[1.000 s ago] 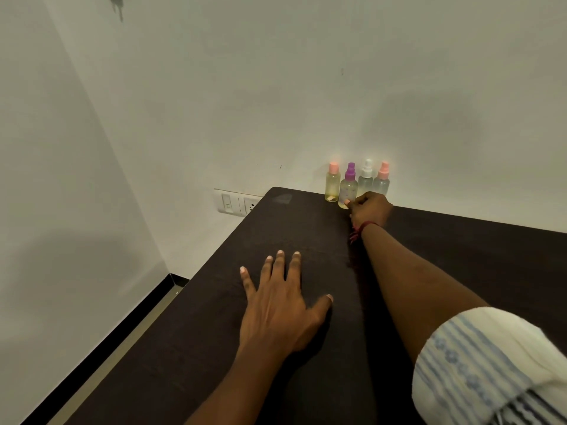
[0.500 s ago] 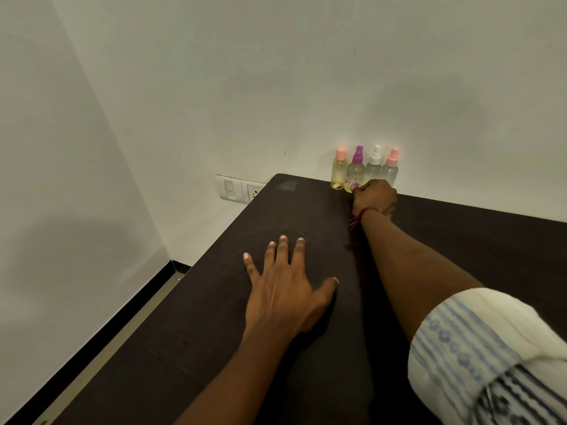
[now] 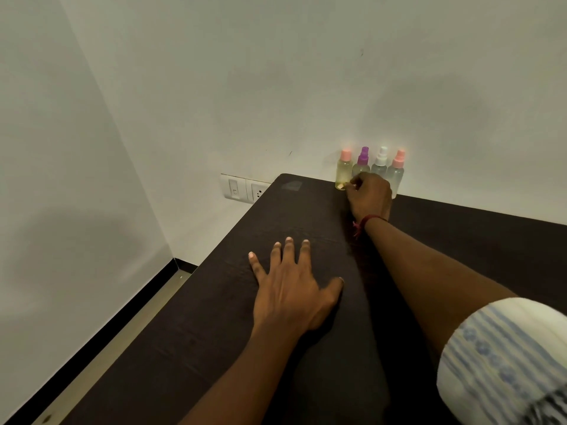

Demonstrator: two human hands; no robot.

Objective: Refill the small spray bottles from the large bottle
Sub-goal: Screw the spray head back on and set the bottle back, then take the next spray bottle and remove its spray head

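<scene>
- Head view, looking down along both forearms onto a dark table (image 3: 214,348) pushed into a corner of pale walls.
- Four small spray bottles stand upright in a row at the table's far edge, against the back wall, each just beside the next.
- From left: a pink-capped bottle (image 3: 344,170) with yellowish liquid, a purple-capped bottle (image 3: 363,162), a white-capped bottle (image 3: 381,162), and a second pink-capped bottle (image 3: 398,171).
- Right hand (image 3: 369,197): reached out to the row, fingers curled in front of the lower bodies of the purple-capped and white-capped bottles. Whether it actually grips one of them cannot be told, since the hand hides the contact.
- A red thread bracelet (image 3: 365,223) circles the right wrist; a rolled striped sleeve (image 3: 503,363) covers the upper arm.
- Left hand (image 3: 291,289): flat on the table, palm down, fingers spread, holding nothing, well apart from the bottles.
- A switch and socket plate (image 3: 245,189) is set in the wall beside the table's far left corner.
</scene>
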